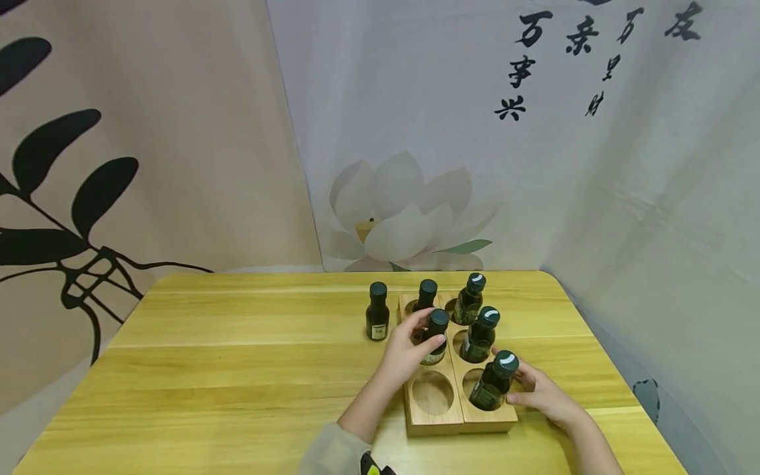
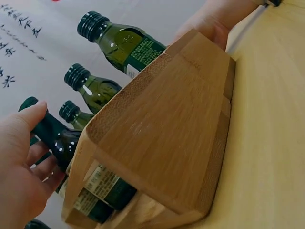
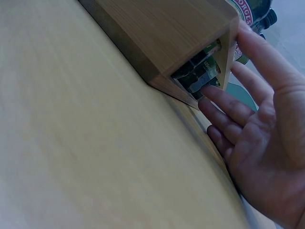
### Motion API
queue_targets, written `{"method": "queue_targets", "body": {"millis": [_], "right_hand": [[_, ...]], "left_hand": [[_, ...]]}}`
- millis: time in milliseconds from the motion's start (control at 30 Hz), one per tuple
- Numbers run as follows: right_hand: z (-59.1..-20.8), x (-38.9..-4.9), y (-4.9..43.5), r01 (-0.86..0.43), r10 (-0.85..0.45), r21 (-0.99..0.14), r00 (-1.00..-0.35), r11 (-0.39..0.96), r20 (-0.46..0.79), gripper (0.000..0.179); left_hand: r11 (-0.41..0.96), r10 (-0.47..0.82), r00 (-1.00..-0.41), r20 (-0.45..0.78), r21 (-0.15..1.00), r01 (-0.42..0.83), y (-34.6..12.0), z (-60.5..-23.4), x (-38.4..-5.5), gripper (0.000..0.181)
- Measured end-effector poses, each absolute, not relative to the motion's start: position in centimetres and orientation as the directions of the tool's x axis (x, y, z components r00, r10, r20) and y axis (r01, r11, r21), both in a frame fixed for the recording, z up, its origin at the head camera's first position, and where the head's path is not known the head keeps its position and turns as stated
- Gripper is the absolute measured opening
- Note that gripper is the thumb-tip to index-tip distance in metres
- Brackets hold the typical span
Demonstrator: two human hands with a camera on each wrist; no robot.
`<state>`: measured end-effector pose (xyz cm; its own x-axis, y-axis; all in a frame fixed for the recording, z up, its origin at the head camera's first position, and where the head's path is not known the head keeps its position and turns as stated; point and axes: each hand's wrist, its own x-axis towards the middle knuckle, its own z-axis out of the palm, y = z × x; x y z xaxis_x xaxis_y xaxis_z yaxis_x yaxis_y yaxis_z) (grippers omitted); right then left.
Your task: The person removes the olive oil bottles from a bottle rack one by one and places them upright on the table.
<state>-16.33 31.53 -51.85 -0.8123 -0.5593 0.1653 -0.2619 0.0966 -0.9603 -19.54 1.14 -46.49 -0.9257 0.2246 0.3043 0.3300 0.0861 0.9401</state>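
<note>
In the left row of the wooden rack (image 1: 433,423), the dark-capped glass bottle (image 1: 438,320) is held at the middle hole, pinched between thumb and fingers of the left-hand grip (image 1: 406,351), presumably for controlled guidance. The right-hand grip (image 1: 545,394) is spread beside the rack, apparently as a brace; firm contact cannot be confirmed. Seating depth cannot be determined; label text is too small.
</note>
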Motion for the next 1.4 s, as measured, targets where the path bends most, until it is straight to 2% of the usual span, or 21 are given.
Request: {"method": "queue_targets", "body": {"millis": [600, 800, 1400], "right_hand": [[-51.5, -16.3, 31.5, -0.222, -0.542, -0.968, -0.831, 0.118, 0.125, 0.068], [-51.3, -16.5, 31.5, -0.259, -0.564, -0.963, -0.808, 0.078, 0.172, 0.068], [-51.9, -16.3, 31.7, -0.217, -0.556, -0.972, -0.821, 0.093, 0.13, 0.069]], "left_hand": [[0.083, 0.226, -0.91, 0.347, 0.924, 0.373, 1.2, -45.9, -20.3, 0.043], [0.047, 0.199, -0.902, 0.383, 0.916, 0.399, 1.0, -44.6, -20.6, 0.043], [0.039, 0.152, -0.91, 0.387, 0.917, 0.396, -0.5, -41.6, -19.5, 0.046]]}}
